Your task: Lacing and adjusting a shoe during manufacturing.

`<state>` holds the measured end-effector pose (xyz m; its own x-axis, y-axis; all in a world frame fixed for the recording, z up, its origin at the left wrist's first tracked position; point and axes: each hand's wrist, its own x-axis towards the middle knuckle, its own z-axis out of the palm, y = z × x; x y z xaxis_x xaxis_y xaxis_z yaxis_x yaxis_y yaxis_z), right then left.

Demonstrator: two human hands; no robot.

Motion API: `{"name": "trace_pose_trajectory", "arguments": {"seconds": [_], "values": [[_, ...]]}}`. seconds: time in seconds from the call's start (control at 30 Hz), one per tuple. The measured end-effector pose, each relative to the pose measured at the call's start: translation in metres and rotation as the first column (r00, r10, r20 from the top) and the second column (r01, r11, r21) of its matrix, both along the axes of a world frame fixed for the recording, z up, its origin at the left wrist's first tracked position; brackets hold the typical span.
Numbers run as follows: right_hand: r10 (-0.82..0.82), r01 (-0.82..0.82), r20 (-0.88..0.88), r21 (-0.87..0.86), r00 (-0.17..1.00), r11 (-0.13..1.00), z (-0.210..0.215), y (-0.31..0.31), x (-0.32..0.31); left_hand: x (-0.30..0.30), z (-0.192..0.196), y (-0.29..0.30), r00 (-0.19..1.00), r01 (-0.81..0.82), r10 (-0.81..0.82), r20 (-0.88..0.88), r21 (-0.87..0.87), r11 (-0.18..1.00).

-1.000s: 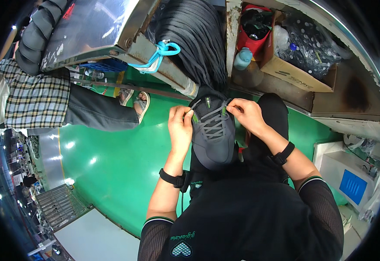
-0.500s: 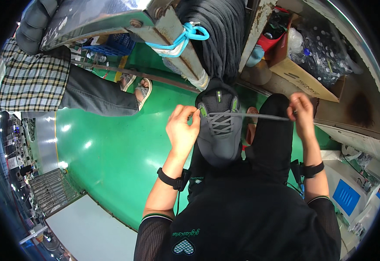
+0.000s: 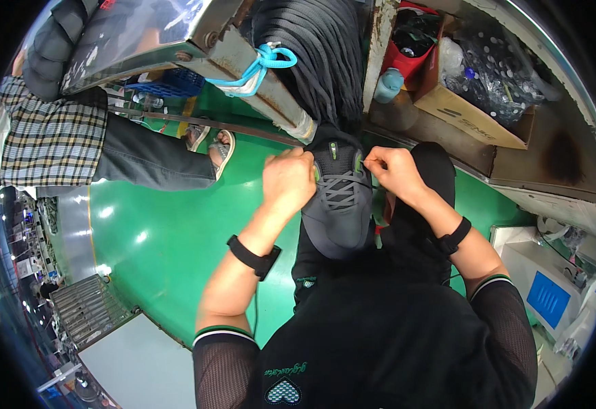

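A dark grey sneaker (image 3: 337, 225) with green eyelet loops rests between my thighs, toe toward me. Its grey shoelace (image 3: 341, 192) criss-crosses the tongue. On the sneaker's left, beside the collar, my left hand (image 3: 288, 180) is closed with the knuckles up; what its fingertips hold is hidden. My right hand (image 3: 398, 170) pinches the shoelace close to the right green loop, thumb and forefinger together. Past the heel hangs a thick bundle of black laces (image 3: 311, 61).
A metal-edged bench (image 3: 155, 37) with a blue cord (image 3: 260, 68) tied round its leg stands far left. On the right shelf are an open cardboard box (image 3: 472, 116) of plastic-wrapped items, a red container (image 3: 407, 51) and a light-blue bottle (image 3: 389, 85). A seated person's leg (image 3: 151, 150) is at left.
My right hand has come in from the right, where it held the lace stretched out, to the sneaker's right loop. My left hand has turned knuckles-up beside the collar.
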<state>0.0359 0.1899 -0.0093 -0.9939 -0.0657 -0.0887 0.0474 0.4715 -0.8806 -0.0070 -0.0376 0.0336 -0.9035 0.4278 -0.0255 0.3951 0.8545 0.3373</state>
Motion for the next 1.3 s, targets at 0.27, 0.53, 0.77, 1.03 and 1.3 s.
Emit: {"name": "trace_pose_trajectory", "arguments": {"seconds": [0.27,0.53,0.77,1.03,1.3], "values": [[0.339,-0.15,-0.388,0.441,0.857,0.885,0.008,-0.006,-0.014,-0.012,0.007,-0.017,0.963,0.266,-0.26,-0.075,0.096,0.959],[0.631,-0.25,-0.37,0.693,0.681,0.676,0.004,0.011,-0.025,-0.044,0.007,-0.032,0.863,0.477,-0.493,0.111,0.141,0.867],[0.656,-0.506,-0.009,0.628,0.754,0.591,0.022,0.006,-0.047,-0.05,-0.006,-0.04,0.744,0.667,-0.668,0.014,0.033,0.744],[0.912,-0.689,-0.049,0.638,0.408,0.343,0.001,0.017,-0.083,-0.052,-0.013,-0.039,0.716,0.698,-0.697,0.041,-0.05,0.714],[0.734,-0.59,-0.168,0.49,0.658,0.641,-0.015,0.02,-0.046,-0.022,-0.02,-0.039,0.833,0.552,-0.545,-0.097,0.078,0.83]]}}
